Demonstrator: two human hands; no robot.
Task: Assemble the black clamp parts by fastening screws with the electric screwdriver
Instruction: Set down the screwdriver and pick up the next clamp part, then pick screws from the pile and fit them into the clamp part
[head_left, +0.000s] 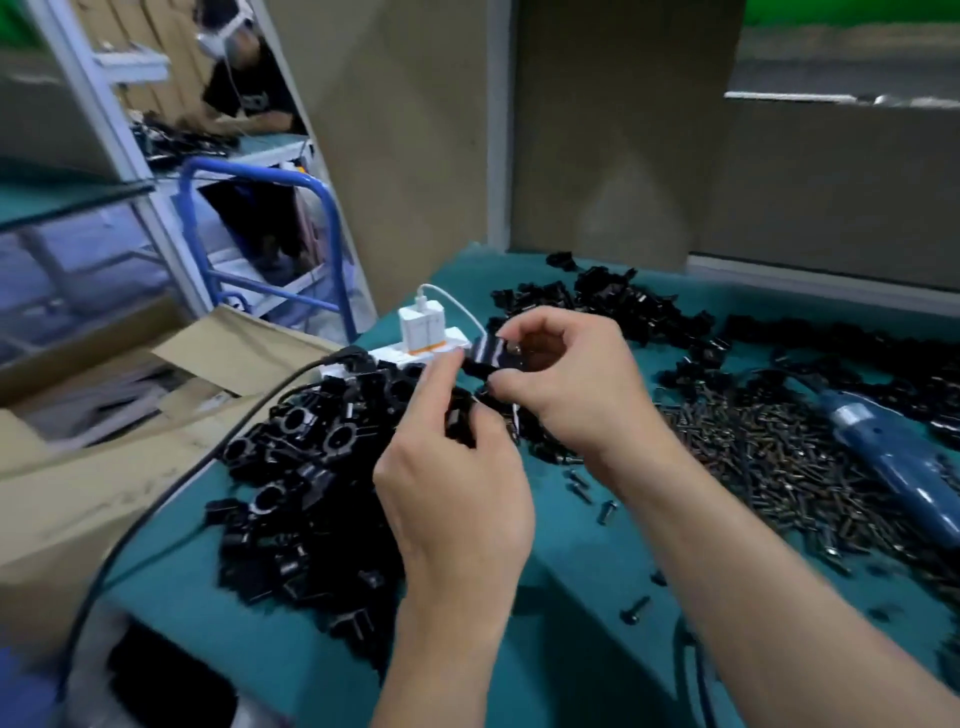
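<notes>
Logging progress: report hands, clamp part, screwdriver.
Left hand and right hand both hold the black clamp part. Electric screwdriver lies untouched on the screws, right side. Nothing blocks it.

A counter (566, 577) with a teal cover stands against beige wall panels (410, 156) joined by a pale grey post (500, 130). To the left are an open cardboard box (88, 483), a blue tubular cart frame (332, 228) and a white rack upright (98, 98). Beyond them a person (244, 88) sits at another bench. A green strip (852, 13) shows at top right.
</notes>
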